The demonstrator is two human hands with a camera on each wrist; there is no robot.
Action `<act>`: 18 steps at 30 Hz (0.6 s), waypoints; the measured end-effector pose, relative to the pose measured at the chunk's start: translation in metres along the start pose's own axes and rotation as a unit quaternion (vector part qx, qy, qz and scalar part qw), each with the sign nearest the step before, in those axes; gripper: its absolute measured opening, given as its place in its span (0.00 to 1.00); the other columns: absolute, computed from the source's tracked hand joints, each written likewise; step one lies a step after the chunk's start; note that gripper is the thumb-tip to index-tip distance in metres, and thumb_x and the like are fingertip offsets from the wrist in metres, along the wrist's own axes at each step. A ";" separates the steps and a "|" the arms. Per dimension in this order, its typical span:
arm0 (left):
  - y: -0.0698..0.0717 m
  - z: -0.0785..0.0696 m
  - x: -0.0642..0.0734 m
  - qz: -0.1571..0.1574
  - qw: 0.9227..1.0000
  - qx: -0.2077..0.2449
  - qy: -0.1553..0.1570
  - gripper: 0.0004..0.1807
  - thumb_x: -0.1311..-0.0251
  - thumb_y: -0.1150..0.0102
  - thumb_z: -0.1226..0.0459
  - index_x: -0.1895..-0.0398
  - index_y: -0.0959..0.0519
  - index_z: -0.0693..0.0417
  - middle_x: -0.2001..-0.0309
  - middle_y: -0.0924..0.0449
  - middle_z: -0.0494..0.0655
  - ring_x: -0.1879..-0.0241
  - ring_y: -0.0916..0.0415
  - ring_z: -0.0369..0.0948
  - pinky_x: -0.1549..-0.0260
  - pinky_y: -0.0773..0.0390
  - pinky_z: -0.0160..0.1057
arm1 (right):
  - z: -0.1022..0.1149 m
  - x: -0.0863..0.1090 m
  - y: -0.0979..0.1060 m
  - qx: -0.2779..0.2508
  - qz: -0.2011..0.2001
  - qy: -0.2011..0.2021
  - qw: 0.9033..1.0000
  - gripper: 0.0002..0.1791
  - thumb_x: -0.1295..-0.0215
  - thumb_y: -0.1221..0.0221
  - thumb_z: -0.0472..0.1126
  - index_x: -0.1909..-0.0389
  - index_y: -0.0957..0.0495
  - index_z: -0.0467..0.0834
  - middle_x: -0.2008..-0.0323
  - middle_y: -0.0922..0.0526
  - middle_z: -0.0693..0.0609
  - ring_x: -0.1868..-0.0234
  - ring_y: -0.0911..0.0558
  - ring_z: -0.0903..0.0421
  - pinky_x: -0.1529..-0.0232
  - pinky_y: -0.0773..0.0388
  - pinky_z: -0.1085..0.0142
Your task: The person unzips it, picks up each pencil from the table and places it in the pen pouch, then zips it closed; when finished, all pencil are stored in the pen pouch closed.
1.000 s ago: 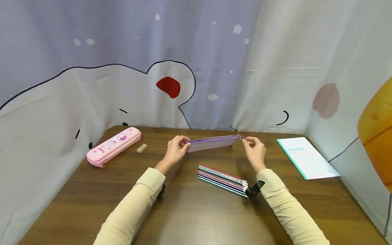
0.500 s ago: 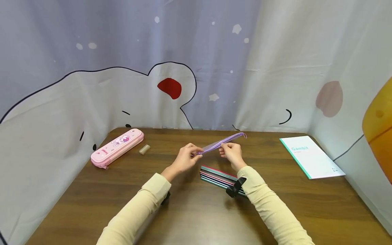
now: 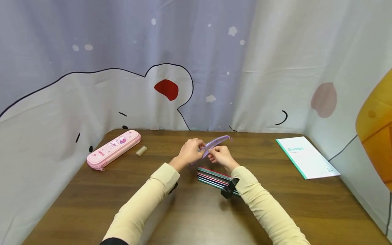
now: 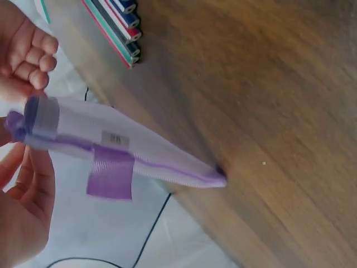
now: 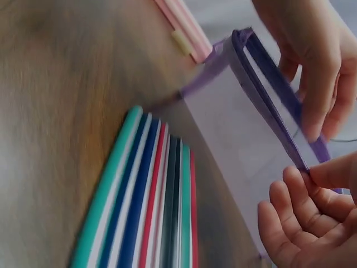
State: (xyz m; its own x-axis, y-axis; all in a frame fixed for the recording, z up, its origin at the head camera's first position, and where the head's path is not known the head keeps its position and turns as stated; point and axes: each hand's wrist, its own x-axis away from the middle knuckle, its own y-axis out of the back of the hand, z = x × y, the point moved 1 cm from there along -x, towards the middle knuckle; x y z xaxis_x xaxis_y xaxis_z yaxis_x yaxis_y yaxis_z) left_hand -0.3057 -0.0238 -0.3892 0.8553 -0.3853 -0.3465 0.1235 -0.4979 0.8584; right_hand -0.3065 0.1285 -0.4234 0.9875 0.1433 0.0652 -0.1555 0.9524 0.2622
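A purple-edged mesh zip pouch (image 3: 216,142) is held slanted above the table, its zip loop at the far right end. My left hand (image 3: 191,149) grips one edge of its mouth, fingers curled over the purple band in the right wrist view. With thumb and forefinger my right hand (image 5: 312,218) pinches the opposite edge, and the mouth (image 5: 273,100) gapes between the two hands. In the left wrist view a purple tab and a small printed label show on the pouch's side (image 4: 162,145). A row of striped pencils (image 3: 211,178) lies below my right wrist, partly covered by it.
A pink pencil case (image 3: 113,149) lies at the back left, with a small beige eraser-like block (image 3: 141,150) beside it. On the right is a white booklet (image 3: 307,158) with a green spine. A printed curtain (image 3: 214,68) hangs behind the wooden table (image 3: 92,204).
My right hand has let go of the zip loop end and moved left along the pouch to near my left hand. The pouch has swung to a steeper slant, and its mouth is spread.
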 end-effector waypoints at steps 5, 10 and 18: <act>0.007 0.011 -0.004 -0.046 0.998 0.032 0.028 0.05 0.51 0.46 0.67 0.74 0.19 0.57 0.77 0.21 0.44 0.77 0.28 0.36 0.78 0.28 0.29 | -0.008 -0.004 0.006 0.070 0.010 -0.028 0.997 0.12 0.41 0.50 0.34 0.69 0.24 0.28 0.85 0.24 0.54 0.84 0.27 0.63 0.82 0.26 0.72; 0.016 0.024 -0.005 -0.070 0.985 0.116 0.102 0.05 0.50 0.45 0.68 0.76 0.20 0.59 0.80 0.20 0.47 0.83 0.27 0.34 0.83 0.28 0.27 | -0.020 -0.006 0.012 0.117 0.032 -0.041 0.992 0.12 0.41 0.49 0.36 0.69 0.22 0.29 0.85 0.22 0.55 0.83 0.27 0.64 0.82 0.29 0.74; 0.017 0.030 -0.006 -0.040 0.984 0.143 0.096 0.05 0.49 0.43 0.67 0.74 0.20 0.60 0.79 0.20 0.49 0.85 0.28 0.32 0.83 0.28 0.25 | -0.020 0.011 0.036 0.321 0.137 0.086 0.933 0.14 0.39 0.48 0.43 0.72 0.18 0.37 0.75 0.17 0.50 0.76 0.27 0.64 0.75 0.30 0.72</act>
State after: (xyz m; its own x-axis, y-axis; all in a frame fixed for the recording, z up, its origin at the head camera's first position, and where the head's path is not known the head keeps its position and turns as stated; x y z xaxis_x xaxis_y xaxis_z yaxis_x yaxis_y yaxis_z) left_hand -0.3236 -0.0534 -0.3839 0.9316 -0.1951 -0.3066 0.0713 -0.7292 0.6806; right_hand -0.3009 0.1701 -0.4327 0.8887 0.4525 0.0734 -0.3314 0.5235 0.7850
